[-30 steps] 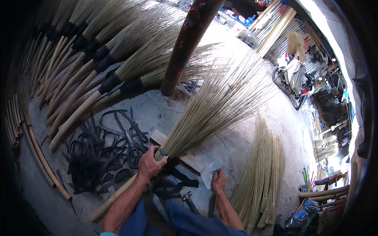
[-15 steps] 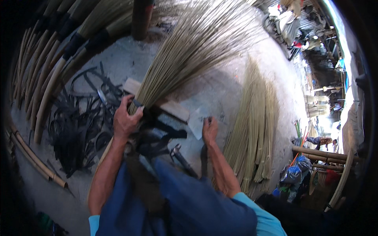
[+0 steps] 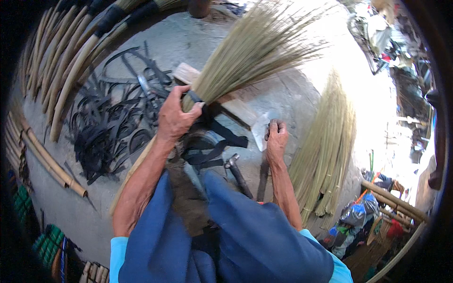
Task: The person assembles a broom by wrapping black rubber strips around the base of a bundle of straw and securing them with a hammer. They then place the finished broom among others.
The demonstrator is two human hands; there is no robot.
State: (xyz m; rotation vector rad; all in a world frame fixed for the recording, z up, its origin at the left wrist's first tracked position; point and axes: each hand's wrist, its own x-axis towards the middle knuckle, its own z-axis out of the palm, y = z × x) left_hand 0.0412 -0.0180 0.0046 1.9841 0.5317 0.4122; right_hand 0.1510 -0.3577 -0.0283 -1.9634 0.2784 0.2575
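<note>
Item: one broom head (image 3: 255, 52), a fan of pale straw-coloured stalks bound at the neck with black strap, spreading from frame centre toward the upper right. The left hand (image 3: 173, 118) is gripping that bound neck, its grip pressed tight around it. The right hand (image 3: 276, 139), right of centre, is closing around the top of a dark handle whose flat pale blade (image 3: 260, 131) is resting on the concrete floor (image 3: 198, 37); its grip is wrapping the handle.

One hammer (image 3: 236, 172) is lying between the hands, just below centre. One heap of black straps (image 3: 113, 122) is sitting at centre left. One loose bundle of stalks (image 3: 325, 151) is lying at right. Finished brooms (image 3: 71, 61), too many and too overlapped to count, are fanning along the upper left.
</note>
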